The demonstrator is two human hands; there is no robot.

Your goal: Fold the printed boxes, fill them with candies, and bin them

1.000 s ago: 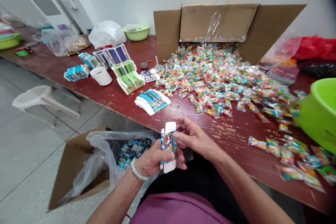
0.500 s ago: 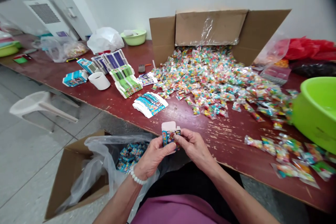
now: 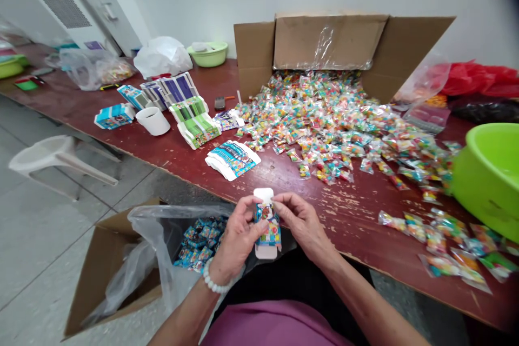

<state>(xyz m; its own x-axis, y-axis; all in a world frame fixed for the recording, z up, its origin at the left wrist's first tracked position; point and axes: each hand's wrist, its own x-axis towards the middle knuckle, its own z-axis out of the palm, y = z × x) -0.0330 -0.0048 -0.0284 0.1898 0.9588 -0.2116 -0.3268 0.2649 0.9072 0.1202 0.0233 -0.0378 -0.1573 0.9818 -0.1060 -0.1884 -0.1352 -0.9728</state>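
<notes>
In front of my body, over the table's near edge, I hold a small blue printed candy box (image 3: 268,230) with white flaps out at its top and bottom. My left hand (image 3: 241,232) is closed round its left side, thumb across the front. At the upper right corner, the fingers of my right hand (image 3: 302,221) pinch the box by its top flap. Just beyond lies a stack of flat blue cartons (image 3: 234,159). A large heap of wrapped candies (image 3: 324,119) spreads over the table behind it.
A cardboard box (image 3: 328,43) lies on its side behind the heap. The green basin (image 3: 486,178) stands at right, loose candy packets (image 3: 436,238) before it. Green cartons (image 3: 197,123) and a white roll (image 3: 153,121) are left. On the floor, a plastic-lined carton (image 3: 95,259) holds filled blue boxes.
The box in my hands has turned and now shows its full front, with a flap hanging at the bottom. My right fingers have moved up to its top flap. The view has shifted slightly.
</notes>
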